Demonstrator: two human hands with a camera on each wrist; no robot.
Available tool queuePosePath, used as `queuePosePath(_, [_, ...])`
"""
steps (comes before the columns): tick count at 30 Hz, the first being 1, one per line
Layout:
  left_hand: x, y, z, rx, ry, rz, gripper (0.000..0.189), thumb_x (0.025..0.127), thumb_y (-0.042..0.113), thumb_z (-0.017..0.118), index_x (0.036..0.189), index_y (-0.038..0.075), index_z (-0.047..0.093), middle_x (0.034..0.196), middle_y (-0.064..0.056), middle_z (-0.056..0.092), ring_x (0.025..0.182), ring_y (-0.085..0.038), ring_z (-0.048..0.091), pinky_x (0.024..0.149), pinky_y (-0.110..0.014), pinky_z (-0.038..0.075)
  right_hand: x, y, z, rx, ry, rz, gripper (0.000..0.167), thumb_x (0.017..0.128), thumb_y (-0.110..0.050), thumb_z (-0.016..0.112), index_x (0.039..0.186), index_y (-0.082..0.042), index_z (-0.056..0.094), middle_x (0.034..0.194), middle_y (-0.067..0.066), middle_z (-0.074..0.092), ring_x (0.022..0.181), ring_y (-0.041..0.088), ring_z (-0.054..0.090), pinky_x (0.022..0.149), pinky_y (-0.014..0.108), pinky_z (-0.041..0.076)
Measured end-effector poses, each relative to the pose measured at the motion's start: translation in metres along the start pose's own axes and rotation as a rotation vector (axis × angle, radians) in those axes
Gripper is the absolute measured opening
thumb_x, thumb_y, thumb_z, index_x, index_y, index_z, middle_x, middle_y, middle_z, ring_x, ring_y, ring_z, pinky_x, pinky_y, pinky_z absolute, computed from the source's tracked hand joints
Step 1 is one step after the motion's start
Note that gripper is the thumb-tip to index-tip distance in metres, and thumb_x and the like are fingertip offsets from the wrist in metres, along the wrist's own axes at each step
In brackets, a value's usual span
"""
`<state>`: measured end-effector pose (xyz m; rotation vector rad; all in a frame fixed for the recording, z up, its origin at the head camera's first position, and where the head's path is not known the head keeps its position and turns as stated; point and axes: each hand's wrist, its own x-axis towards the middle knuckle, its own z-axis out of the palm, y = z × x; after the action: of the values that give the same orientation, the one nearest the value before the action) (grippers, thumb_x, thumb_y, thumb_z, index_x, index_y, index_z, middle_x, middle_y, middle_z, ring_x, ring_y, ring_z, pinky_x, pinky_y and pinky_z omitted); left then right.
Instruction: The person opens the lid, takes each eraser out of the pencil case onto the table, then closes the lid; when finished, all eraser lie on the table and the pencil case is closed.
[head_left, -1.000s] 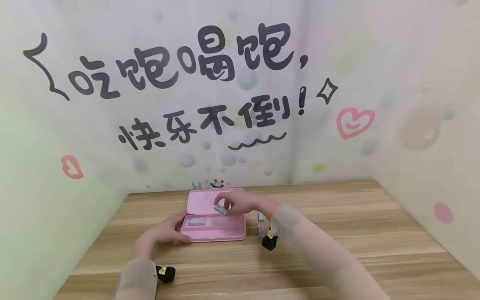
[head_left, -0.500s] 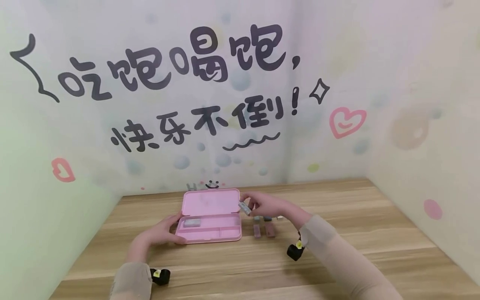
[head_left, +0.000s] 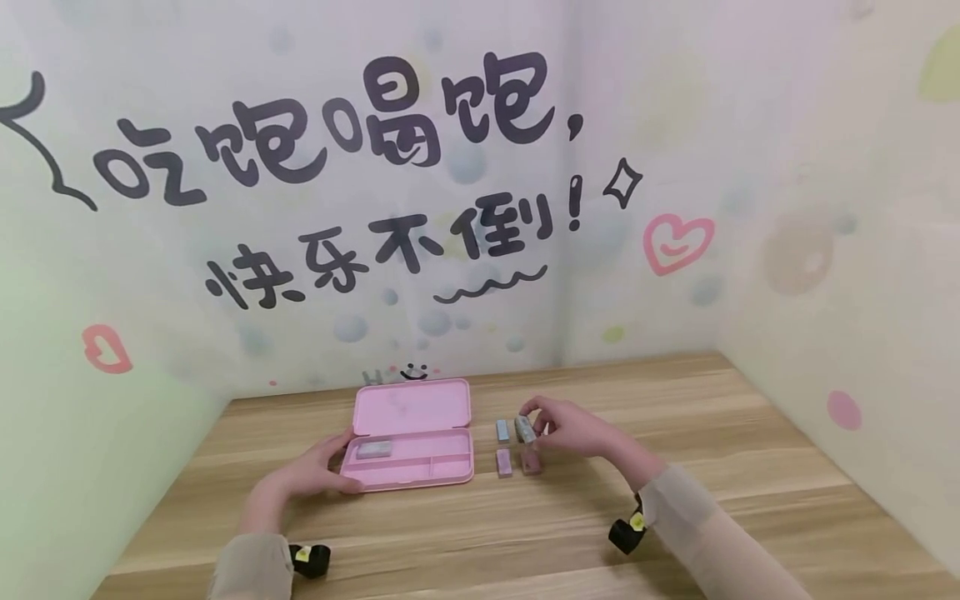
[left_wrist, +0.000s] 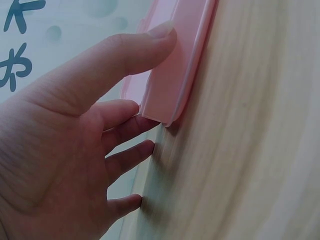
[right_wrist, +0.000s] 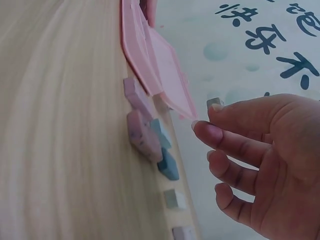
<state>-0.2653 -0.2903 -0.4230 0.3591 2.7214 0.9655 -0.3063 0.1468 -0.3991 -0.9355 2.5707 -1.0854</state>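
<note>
An open pink pencil case (head_left: pixel 412 406) lies on the table with its lid folded back. At its left end my left hand (head_left: pixel 311 468) grips it, thumb along the front and fingers at the side and back; the thumb (left_wrist: pixel 150 50) rests on its wall in the left wrist view. Inside, a grey block (head_left: pixel 374 450) lies in the long rear compartment. Right of the case, my right hand (head_left: pixel 573 429) pinches another small grey rectangular block (right_wrist: pixel 215 103) between thumb and fingertips, above the table. Near it are a light blue block (head_left: pixel 502 430), a pink-purple block (head_left: pixel 504 462) and a reddish block (head_left: pixel 531 461).
In the right wrist view, a dark blue block (right_wrist: pixel 169 167), a whitish block (right_wrist: pixel 175 199) and a greyish block (right_wrist: pixel 183 233) stand farther along the row. A printed wall sheet (head_left: pixel 480 333) rises behind the wooden table (head_left: pixel 465 542).
My right hand has carried the grey block rightward from over the pencil case to above the row of blocks. My left hand stays at the case's left end; the head view has shifted slightly.
</note>
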Motion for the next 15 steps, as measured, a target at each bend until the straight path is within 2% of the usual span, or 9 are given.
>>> queuePosePath(6, [-0.001,-0.003,0.0,0.005,0.001,-0.004,0.108,0.074,0.041,0.082,0.152,-0.001,0.021,0.151,-0.033,0.021,0.136,-0.053,0.019,0.105,-0.067,0.022,-0.014,0.015,0.001,-0.001,0.041,0.02,0.04,0.082,0.0,0.068,0.12,-0.004,0.054,0.081,-0.002,0.059,0.067,0.013,0.051,0.059,0.027,0.044])
queuePosePath(15, [0.0,0.0,0.0,-0.006,-0.005,-0.004,0.107,0.074,0.04,0.082,0.153,0.0,0.02,0.152,-0.031,0.021,0.137,-0.051,0.019,0.105,-0.067,0.022,-0.027,0.026,0.001,0.044,0.067,0.045,0.04,0.08,0.0,0.069,0.117,0.001,0.054,0.08,0.001,0.059,0.071,0.015,0.054,0.062,0.027,0.046])
